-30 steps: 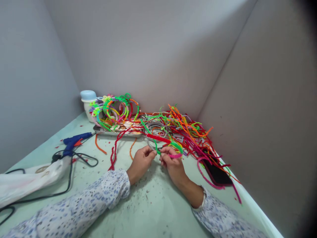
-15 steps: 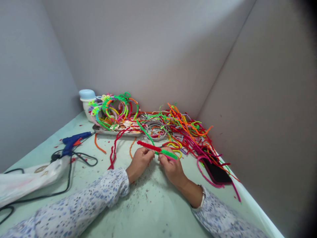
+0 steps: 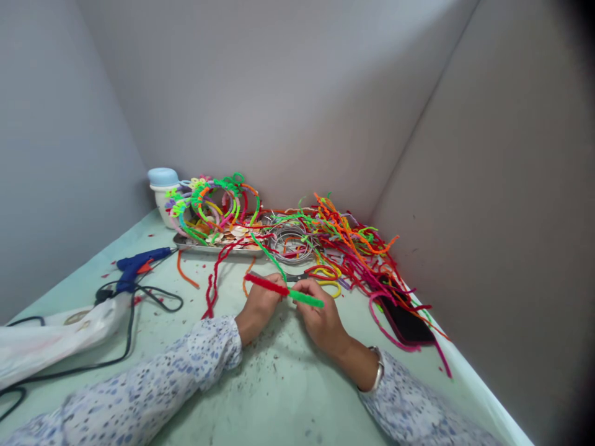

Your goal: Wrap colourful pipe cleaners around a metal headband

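Note:
My left hand [image 3: 264,305] is closed, its fingers pinching a headband wrapped in red pipe cleaner [image 3: 267,284], seen nearly edge-on. On the right, my right hand [image 3: 320,314] grips the same headband where green pipe cleaner [image 3: 307,298] covers it. The red and green sections meet between the two hands. From that join a loose green pipe cleaner end [image 3: 269,253] sticks up and away to the left. Scissors [image 3: 325,272] with red and yellow handles lie just beyond my right hand. My fingers hide the headband's underside.
Wrapped headbands [image 3: 218,204] sit on a metal tray [image 3: 218,249] of small discs, beside a white bottle [image 3: 163,195]. Bare metal hoops [image 3: 292,241] and a pipe cleaner heap [image 3: 348,232] lie behind. A phone [image 3: 409,322] is right; a blue glue gun [image 3: 134,266], cord and plastic bag [image 3: 69,337] left.
The headband has shifted slightly left and its red end now sits lower. The green loose end has swung down and left. My right hand has turned a little, its fingers closer over the green part.

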The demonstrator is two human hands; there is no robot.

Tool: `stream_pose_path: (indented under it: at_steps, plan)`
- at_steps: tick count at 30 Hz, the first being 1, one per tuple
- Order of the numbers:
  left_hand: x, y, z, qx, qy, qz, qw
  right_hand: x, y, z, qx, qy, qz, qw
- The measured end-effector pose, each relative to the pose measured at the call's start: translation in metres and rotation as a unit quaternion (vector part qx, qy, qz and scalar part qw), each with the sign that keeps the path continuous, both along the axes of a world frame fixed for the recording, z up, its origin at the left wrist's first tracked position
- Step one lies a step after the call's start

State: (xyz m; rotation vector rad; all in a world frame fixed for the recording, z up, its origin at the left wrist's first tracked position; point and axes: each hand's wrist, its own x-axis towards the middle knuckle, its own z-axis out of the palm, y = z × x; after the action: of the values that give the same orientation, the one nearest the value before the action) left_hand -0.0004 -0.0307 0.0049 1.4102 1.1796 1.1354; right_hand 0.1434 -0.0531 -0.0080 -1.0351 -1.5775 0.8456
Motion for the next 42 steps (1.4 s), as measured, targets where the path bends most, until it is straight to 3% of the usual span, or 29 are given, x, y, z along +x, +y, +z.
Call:
stream_pose_path:
  at_steps: [5,11,16,28,42]
  plan:
    - [0.002,0.003,-0.008,0.008,-0.024,-0.009,1.0,-0.001,0.011,-0.002,-0.136,0.138,-0.029,0.981]
    - [0.001,0.002,-0.004,0.049,-0.061,-0.012,0.997,-0.003,0.014,0.003,-0.167,0.175,-0.028,0.97]
    - [0.001,-0.001,-0.003,0.053,-0.035,-0.02,0.998,-0.003,0.012,0.003,-0.162,0.165,-0.027,0.973]
    - [0.0,0.003,-0.014,0.107,0.049,0.037,0.992,0.0,0.01,0.001,-0.086,0.088,-0.048,0.991]
    - [-0.002,0.002,-0.004,0.139,0.171,0.047,0.974,0.001,0.012,-0.004,-0.064,0.07,-0.055,0.994]
